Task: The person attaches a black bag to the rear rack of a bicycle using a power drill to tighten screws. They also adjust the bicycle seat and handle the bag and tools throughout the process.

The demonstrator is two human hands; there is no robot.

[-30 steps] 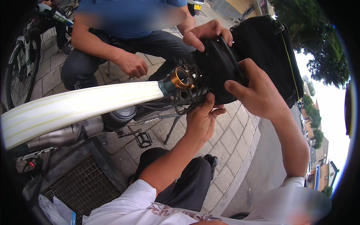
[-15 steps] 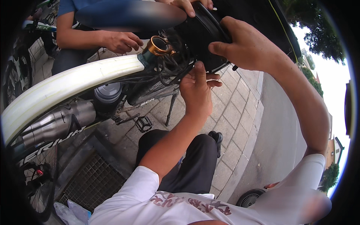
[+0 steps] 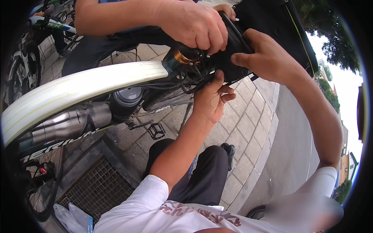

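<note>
My right hand (image 3: 262, 58) grips a black bag-like piece (image 3: 233, 42) with a curved rim, thumb across it and fingers over the edge. Below, my left hand (image 3: 211, 103) has its thumb up against the black underside among cables (image 3: 188, 77), fingers part curled; what it holds is unclear. Another person's hand (image 3: 198, 31) curls onto the black piece just above an orange metal collar (image 3: 186, 58) on the bicycle, and that person's other hand (image 3: 227, 11) is at the top rim. A white padded tube (image 3: 85, 81) runs leftward from the collar.
A steel bottle (image 3: 70, 122) and grey-lidded container (image 3: 126, 97) sit on the frame. A pedal (image 3: 156, 131), metal grate (image 3: 93, 182) and plastic bags (image 3: 70, 217) are below, with paving (image 3: 244, 128), a curb and road at right. Other bicycles (image 3: 23, 70) stand at left.
The other person's hand has moved from low at left onto the black piece over the collar. My hands and the piece rose in view, then dropped slightly and shifted right.
</note>
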